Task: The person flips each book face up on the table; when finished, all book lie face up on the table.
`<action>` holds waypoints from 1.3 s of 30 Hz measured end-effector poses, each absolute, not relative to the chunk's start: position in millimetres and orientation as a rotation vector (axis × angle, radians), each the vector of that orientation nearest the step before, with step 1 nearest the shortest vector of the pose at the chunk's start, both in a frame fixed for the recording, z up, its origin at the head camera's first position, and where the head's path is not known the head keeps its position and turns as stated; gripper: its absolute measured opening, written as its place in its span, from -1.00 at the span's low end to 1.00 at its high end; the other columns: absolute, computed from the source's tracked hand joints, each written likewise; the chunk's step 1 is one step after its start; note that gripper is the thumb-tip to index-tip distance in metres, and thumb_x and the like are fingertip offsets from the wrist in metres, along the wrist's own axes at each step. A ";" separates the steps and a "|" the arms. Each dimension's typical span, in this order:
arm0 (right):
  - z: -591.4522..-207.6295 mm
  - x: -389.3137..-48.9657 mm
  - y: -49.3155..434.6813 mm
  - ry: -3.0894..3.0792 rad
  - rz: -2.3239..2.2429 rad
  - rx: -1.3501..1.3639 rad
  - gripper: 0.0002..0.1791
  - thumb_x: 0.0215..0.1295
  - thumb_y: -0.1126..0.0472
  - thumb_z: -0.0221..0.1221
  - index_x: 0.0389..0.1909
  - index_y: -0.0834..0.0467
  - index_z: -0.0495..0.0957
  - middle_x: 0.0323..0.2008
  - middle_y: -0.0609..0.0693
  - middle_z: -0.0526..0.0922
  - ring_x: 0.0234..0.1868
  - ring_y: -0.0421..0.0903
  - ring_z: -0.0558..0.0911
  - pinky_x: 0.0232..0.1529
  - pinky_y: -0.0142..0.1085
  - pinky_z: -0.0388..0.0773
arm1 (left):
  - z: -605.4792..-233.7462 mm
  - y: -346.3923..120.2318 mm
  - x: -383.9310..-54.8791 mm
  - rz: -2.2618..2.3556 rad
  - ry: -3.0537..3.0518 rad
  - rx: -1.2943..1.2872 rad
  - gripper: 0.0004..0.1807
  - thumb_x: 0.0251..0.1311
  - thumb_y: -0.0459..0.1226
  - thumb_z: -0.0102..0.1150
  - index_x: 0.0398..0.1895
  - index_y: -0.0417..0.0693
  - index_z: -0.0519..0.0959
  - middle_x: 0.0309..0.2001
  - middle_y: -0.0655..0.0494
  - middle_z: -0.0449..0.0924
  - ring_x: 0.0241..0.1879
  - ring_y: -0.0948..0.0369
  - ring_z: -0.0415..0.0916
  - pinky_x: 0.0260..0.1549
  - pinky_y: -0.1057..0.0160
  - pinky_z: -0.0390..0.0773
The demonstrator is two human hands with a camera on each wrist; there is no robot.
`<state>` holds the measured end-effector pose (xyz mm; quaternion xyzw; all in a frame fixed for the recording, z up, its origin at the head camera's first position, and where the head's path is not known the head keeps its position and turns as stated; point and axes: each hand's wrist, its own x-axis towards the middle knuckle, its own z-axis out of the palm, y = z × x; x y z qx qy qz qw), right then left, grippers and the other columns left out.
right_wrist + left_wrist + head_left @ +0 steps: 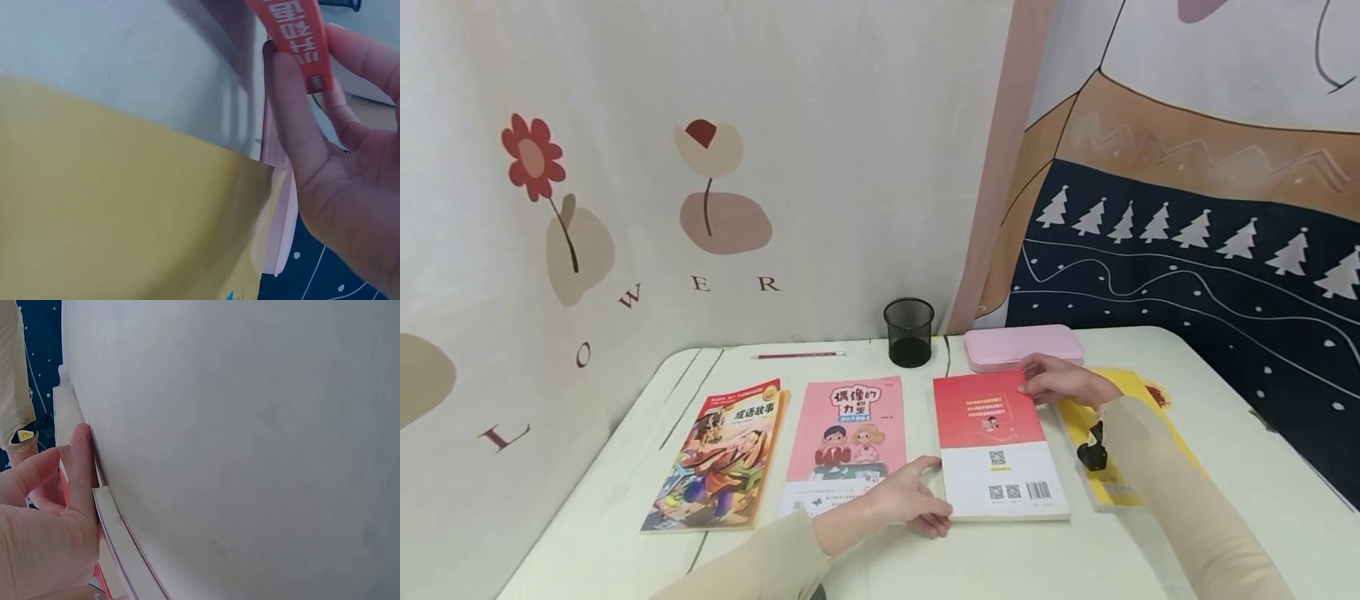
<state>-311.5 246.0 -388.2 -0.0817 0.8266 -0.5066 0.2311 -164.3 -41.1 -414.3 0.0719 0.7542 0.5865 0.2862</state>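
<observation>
A red-and-white book (994,467) lies back cover up, showing QR codes and a barcode. My left hand (908,496) holds its near left corner, the thumb at the left side and a finger along the bottom edge. In the left wrist view, that finger (81,465) lies straight beside the page edges. My right hand (1062,382) pinches the far right corner. The right wrist view shows the book's red spine (300,37) between thumb and fingers. Left of it lies a pink book (857,429); right of it, partly under my right forearm, is a yellow book (1108,492).
A colourful illustrated storybook (718,458) lies at the table's left. Along the back are a pencil (797,356), a black mesh pen holder (910,333) and a pink pencil case (1022,343). Printed curtains hang behind the white table (587,500).
</observation>
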 end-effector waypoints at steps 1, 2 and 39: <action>-386.9 -310.2 246.8 2.266 -1.423 -0.240 -0.39 0.06 0.22 0.20 0.09 0.31 0.15 -0.01 0.22 0.29 -0.14 0.06 0.44 -0.10 -0.16 0.45 | -413.8 -41.1 -164.1 1.565 2.016 0.198 -0.26 -0.02 -0.45 0.19 0.25 -0.15 0.08 -0.59 -0.08 0.56 -0.63 0.11 0.54 -0.60 0.23 0.56; -385.3 -308.8 247.6 2.266 -1.446 -0.259 -0.41 0.06 0.23 0.19 0.07 0.31 0.16 -0.01 0.22 0.29 -0.12 0.07 0.42 -0.11 -0.16 0.46 | -413.2 -41.2 -163.8 1.560 2.020 0.206 -0.25 -0.02 -0.44 0.19 0.26 -0.16 0.07 -0.59 -0.08 0.55 -0.63 0.12 0.54 -0.61 0.24 0.56; -386.3 -283.0 275.6 2.302 -1.803 -0.250 -0.33 0.12 0.21 0.18 0.15 0.31 0.04 0.14 0.27 0.11 -0.10 0.03 0.41 -0.14 -0.25 0.48 | -395.8 -38.0 -160.8 1.654 2.131 0.391 -0.17 -0.11 -0.42 0.25 0.29 0.04 0.12 -0.21 0.09 0.37 -0.28 0.18 0.39 -0.41 0.23 0.46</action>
